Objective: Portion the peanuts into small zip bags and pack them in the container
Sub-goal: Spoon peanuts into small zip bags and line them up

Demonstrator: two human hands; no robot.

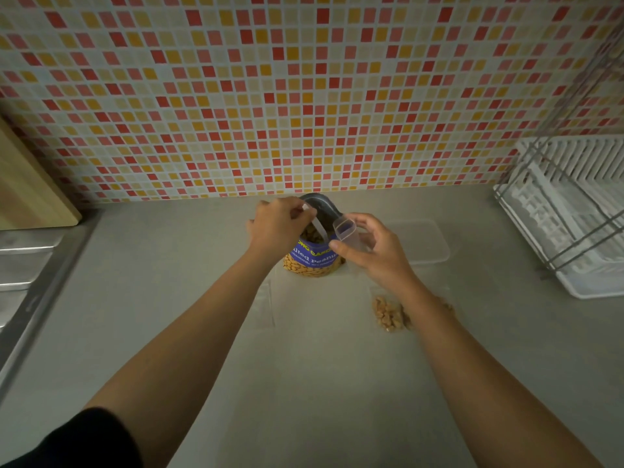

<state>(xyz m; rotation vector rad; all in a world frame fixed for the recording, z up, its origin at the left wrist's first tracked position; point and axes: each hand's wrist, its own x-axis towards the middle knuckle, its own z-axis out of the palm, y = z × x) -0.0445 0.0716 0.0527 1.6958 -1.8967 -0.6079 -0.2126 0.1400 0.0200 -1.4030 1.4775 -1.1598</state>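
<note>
A blue peanut bag [312, 261] stands open on the counter near the tiled wall, with peanuts showing through its lower window. My left hand [278, 226] pinches the bag's opened top edge and holds it apart. My right hand [369, 249] grips a small clear plastic scoop [344, 229] just right of the bag's mouth. A small zip bag with peanuts [388, 314] lies flat on the counter, partly hidden under my right forearm. An empty clear zip bag [265, 307] lies left of it. The clear container [425, 241] sits behind my right hand.
A white dish rack [567, 214] stands at the right by the wall. A steel sink edge [30, 285] runs along the left, with a wooden board [27, 184] leaning behind it. The grey counter [320, 383] stretches toward me.
</note>
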